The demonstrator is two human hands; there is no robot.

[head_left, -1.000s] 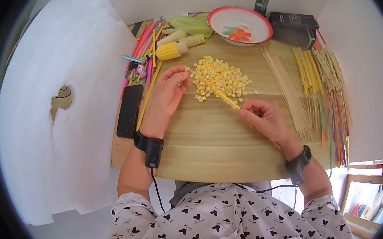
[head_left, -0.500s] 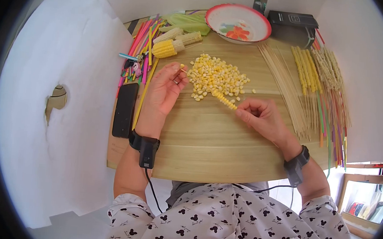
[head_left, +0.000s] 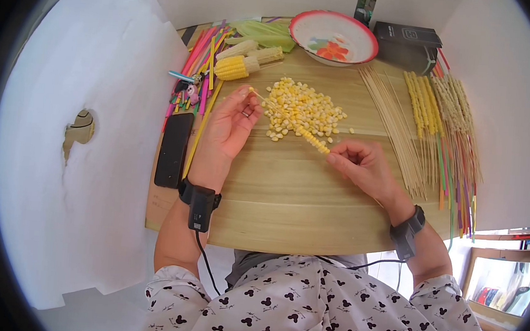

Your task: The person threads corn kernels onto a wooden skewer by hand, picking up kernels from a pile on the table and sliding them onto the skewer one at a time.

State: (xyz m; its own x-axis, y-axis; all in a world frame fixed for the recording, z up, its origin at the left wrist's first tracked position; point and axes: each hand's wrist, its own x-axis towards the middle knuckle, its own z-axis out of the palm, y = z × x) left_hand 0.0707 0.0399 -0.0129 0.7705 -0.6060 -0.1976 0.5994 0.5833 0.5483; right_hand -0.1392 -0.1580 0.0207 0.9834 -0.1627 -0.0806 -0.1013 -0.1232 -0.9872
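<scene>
My right hand pinches a thin wooden skewer just below the row of corn kernels threaded along it. The skewer slants up and left over a pile of loose corn kernels. At its far end, my left hand holds a single yellow corn kernel between thumb and fingertip, right at the skewer's tip. The left palm is turned partly upward, a ring on one finger.
Partly stripped corn cobs and green husks lie back left, beside colourful strips and a phone. An enamel basin stands behind. Bare skewers, kernel-like yellow stalks and a black box are right.
The view has shifted slightly. Both hands keep nearly the same pose, with the kernel still at the skewer's tip; a little more bare skewer shows beside the left fingertips.
</scene>
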